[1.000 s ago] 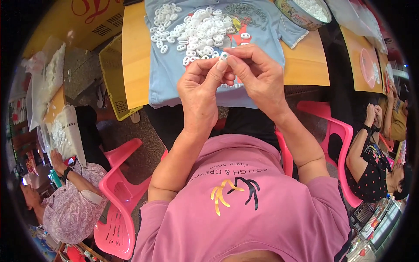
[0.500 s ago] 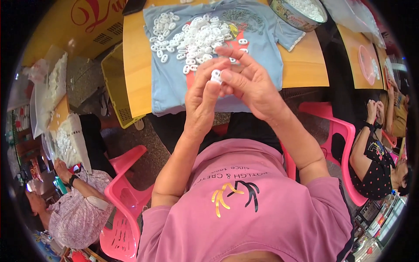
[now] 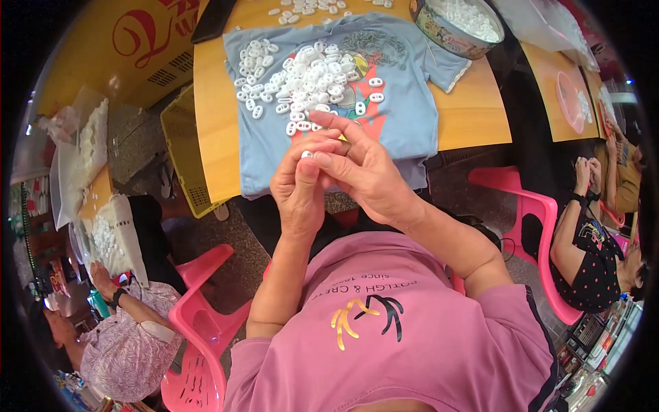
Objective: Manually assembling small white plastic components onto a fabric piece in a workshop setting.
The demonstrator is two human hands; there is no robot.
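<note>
My left hand [image 3: 299, 189] and my right hand [image 3: 371, 175] meet just over the near edge of a blue T-shirt [image 3: 405, 113] spread on the table. A small white plastic piece [image 3: 307, 155] is pinched between the fingertips and thumbs of both hands, mostly covered by them. My right forefinger stretches out above it. Beyond my fingers lies a heap of white oval two-hole plastic pieces [image 3: 316, 75], with several loose ones around it. Behind the heap, to the right, is a tangle of thin dark metal bits [image 3: 376, 48], too small to make out.
A round tin [image 3: 453, 42] full of white pieces stands at the table's far right. More white pieces lie along the far side of the wooden table [image 3: 473, 113]. A yellow crate [image 3: 185, 151] is at the left. Pink chairs [image 3: 206, 309] and seated people flank me.
Both hands have come nearer to me and slightly left, still together on the white piece. It is now more hidden by my fingers. The view has shifted, showing more of the table's far side.
</note>
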